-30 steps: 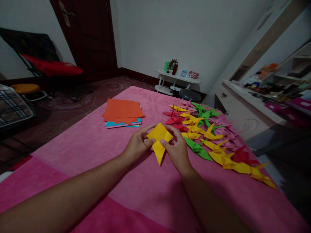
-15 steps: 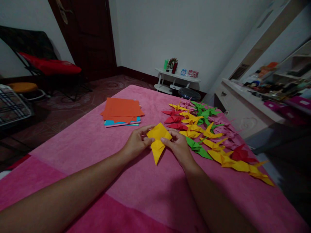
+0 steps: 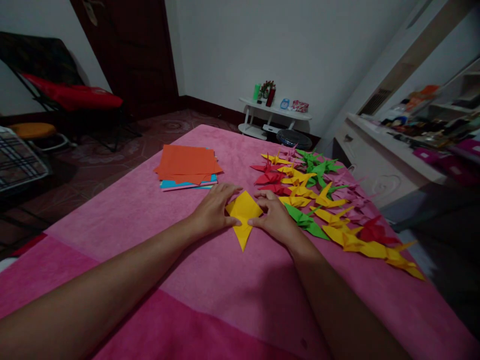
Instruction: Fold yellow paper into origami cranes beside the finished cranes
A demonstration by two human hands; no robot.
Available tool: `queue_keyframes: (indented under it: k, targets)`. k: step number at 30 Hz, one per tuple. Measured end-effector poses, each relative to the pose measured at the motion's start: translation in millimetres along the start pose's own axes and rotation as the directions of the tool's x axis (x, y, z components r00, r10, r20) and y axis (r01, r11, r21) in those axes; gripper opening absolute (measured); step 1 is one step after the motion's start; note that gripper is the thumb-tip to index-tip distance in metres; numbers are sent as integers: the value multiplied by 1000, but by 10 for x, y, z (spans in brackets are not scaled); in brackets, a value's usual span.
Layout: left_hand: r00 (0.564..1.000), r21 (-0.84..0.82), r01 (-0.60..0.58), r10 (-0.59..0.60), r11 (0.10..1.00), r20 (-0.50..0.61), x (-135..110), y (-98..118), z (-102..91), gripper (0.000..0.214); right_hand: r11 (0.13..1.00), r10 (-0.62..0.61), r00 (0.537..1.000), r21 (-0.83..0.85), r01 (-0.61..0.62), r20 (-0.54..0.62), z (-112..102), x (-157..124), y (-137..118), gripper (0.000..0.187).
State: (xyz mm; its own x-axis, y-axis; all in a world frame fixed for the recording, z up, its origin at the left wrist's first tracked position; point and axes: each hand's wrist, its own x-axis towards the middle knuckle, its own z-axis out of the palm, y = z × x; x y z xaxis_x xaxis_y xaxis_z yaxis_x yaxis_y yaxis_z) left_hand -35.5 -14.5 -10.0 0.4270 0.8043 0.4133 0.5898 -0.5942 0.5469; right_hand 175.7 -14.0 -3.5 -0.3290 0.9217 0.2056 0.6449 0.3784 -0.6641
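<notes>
A yellow sheet of origami paper (image 3: 244, 212), folded into a kite-like shape with a long point toward me, lies between my hands low over the pink cloth. My left hand (image 3: 214, 207) grips its left edge, thumb on top near the middle and fingers curled at the upper left. From the other side, my right hand (image 3: 273, 216) has its thumb pressed on the paper's narrow waist, with bent fingers along the upper right edge. Right of that hand are folded paper cranes, a green crane (image 3: 305, 220) being the nearest.
A stack of orange paper (image 3: 187, 161) with blue and pink sheets beneath lies at the left on the pink cloth (image 3: 123, 215). Rows of yellow, red, green and pink cranes (image 3: 296, 176) cover the right side. Beyond stand a white shelf (image 3: 275, 109) and a dresser (image 3: 371, 160).
The yellow paper has come down flatter toward the cloth, and both hands have lowered with it. My left fingers have shifted along its upper left edge. The view has tilted slightly.
</notes>
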Motion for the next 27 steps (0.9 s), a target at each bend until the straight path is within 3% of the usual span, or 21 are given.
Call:
queue_keyframes:
  k: [3,7,12,17,22,27]
  targets:
    - [998,41,-60,60,997,-15,-9,11,0,89,984,-103,994,-152,94,-48,-17,-15,-45,19]
    - [998,7,-55,55,998,2,-18,8,7,97,949,-191,982,-259,182,-10,-68,-35,-143,17]
    - [994,-163,77,-64,984,85,-18,-16,13,93,975,-113,991,-184,125,74,-95,-43,-119,14]
    - [955,-534,278,-167,799,246,4,-23,-26,71,998,-6,991,-59,14,135,-90,-29,12,12]
    - [940,-566,322,-186,759,285,42,-47,-85,63,991,5,981,133,-32,196,-85,-13,83,7]
    - [936,-556,327,-183,764,299,58,-65,-104,62,983,28,978,173,-65,207,-102,-12,55,10]
